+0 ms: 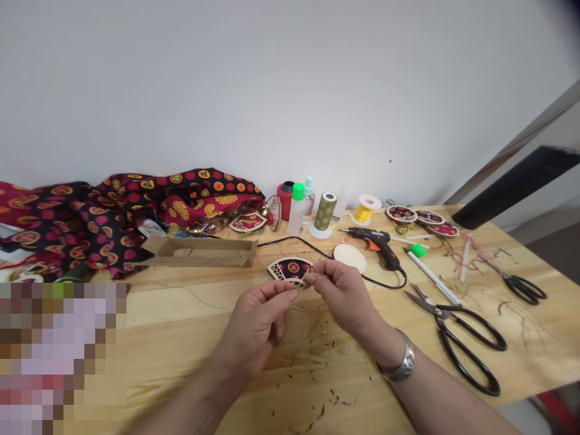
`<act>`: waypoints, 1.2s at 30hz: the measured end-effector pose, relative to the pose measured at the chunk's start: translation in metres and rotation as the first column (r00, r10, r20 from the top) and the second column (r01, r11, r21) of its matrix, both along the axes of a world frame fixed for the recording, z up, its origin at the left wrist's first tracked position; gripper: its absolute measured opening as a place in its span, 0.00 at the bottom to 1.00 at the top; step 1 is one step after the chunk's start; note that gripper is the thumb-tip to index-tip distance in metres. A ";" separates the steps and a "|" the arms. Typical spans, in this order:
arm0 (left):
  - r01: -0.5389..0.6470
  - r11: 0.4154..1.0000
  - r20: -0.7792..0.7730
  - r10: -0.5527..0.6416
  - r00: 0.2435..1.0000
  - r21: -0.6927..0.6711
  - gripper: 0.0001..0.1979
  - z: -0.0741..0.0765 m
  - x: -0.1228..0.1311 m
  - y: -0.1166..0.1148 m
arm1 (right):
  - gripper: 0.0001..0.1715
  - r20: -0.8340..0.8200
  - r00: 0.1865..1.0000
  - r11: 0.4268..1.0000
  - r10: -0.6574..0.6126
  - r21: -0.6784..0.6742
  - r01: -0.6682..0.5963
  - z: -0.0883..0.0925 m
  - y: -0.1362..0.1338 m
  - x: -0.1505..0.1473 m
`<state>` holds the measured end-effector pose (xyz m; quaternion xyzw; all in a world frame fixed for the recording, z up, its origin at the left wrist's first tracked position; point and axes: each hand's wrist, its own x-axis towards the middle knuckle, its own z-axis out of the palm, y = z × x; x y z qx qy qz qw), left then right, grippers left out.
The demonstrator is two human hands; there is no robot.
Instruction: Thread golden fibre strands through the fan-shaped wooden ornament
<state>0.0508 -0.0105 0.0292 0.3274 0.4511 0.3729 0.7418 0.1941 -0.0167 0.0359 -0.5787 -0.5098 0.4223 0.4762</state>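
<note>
My left hand [265, 314] and my right hand [342, 296] meet near the middle of the wooden table, their thumbs and fingers pinched close together. Between the fingertips runs a thin greenish thread, partly hidden. Just beyond my fingers lies a fan-shaped wooden piece [292, 267] with dark patterned fabric in its frame; its lower right edge is behind my fingertips. A pale oval disc [350, 258] lies behind my right hand, which has a silver bracelet on its wrist.
Large black-handled scissors [453, 320], smaller scissors [521, 287] and a glue gun [378, 241] lie to the right. Thread spools [325, 214] and bottles [296, 211] stand at the back. An open cardboard box [199, 252] and patterned fabric [104, 217] are on the left.
</note>
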 end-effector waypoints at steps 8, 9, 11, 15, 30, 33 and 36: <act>0.035 0.994 -0.061 -0.029 0.998 0.105 0.05 -0.003 -0.003 -0.001 | 0.09 0.019 1.000 1.000 0.015 0.007 -0.016 -0.001 0.000 0.001; 0.046 0.990 -0.096 -0.034 0.995 0.135 0.05 -0.003 -0.002 -0.001 | 0.09 0.017 1.000 1.000 0.015 0.007 -0.015 -0.001 -0.001 0.001; 0.069 0.976 -0.190 -0.029 0.981 0.208 0.05 -0.002 -0.001 -0.002 | 0.10 0.006 1.000 1.000 0.014 0.002 -0.014 -0.001 -0.001 0.001; 0.123 0.886 -0.410 0.080 0.909 0.446 0.05 -0.002 0.001 -0.006 | 0.11 -0.044 0.999 1.000 0.013 -0.025 -0.014 0.003 -0.002 0.001; 0.642 0.144 -0.628 0.449 0.636 0.753 0.18 -0.025 -0.010 -0.008 | 0.13 -0.357 0.933 0.990 0.036 -0.115 -0.082 -0.002 -0.001 -0.002; 0.688 0.115 -0.647 0.479 0.594 0.717 0.18 -0.024 -0.009 -0.009 | 0.14 -0.432 0.902 0.985 0.028 -0.142 -0.098 -0.001 -0.001 -0.004; 0.727 0.135 -0.678 0.505 0.534 0.673 0.16 -0.021 -0.007 -0.010 | 0.16 -0.461 0.887 0.983 0.022 -0.152 -0.103 0.000 -0.001 -0.004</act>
